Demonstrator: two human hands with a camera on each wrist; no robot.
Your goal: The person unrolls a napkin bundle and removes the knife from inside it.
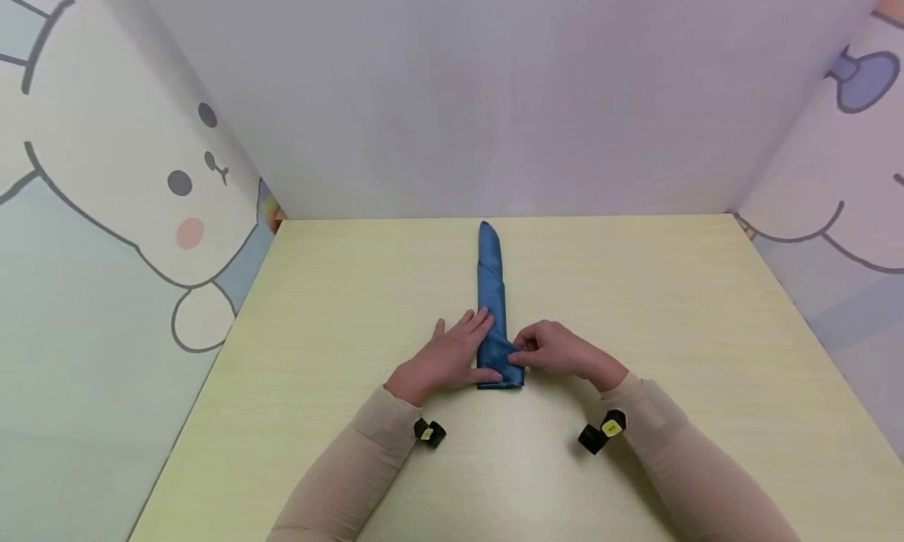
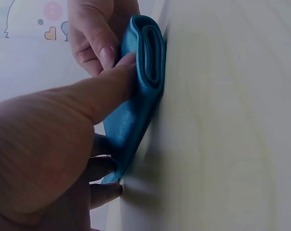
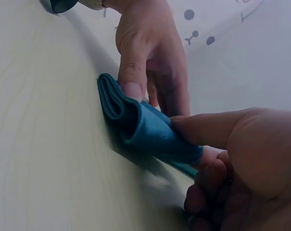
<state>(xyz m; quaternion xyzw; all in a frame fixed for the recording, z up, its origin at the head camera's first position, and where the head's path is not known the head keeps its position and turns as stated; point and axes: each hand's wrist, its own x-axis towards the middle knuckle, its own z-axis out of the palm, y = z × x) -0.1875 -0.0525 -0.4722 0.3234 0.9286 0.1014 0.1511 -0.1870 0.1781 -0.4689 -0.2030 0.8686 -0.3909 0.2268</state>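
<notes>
A long strip of shiny blue folded cloth (image 1: 491, 291) lies on the table, narrowing to a rounded tip at the far end. Its near end is wider, and flat layers folded over one another show there in both wrist views. My left hand (image 1: 448, 355) rests on the cloth from the left with fingers fairly straight; its thumb presses the near end. From the right, my right hand (image 1: 561, 351) pinches the upper layer near that end between thumb and fingers. In the right wrist view this pinched flap of cloth (image 3: 157, 134) stands slightly raised from the folds.
The pale wooden table (image 1: 339, 291) extends around the cloth on all sides. A plain light wall (image 1: 452, 95) rises behind it, and panels with cartoon animals (image 1: 176, 236) stand left and right. Both sleeved wrists carry a small black camera (image 1: 593, 438).
</notes>
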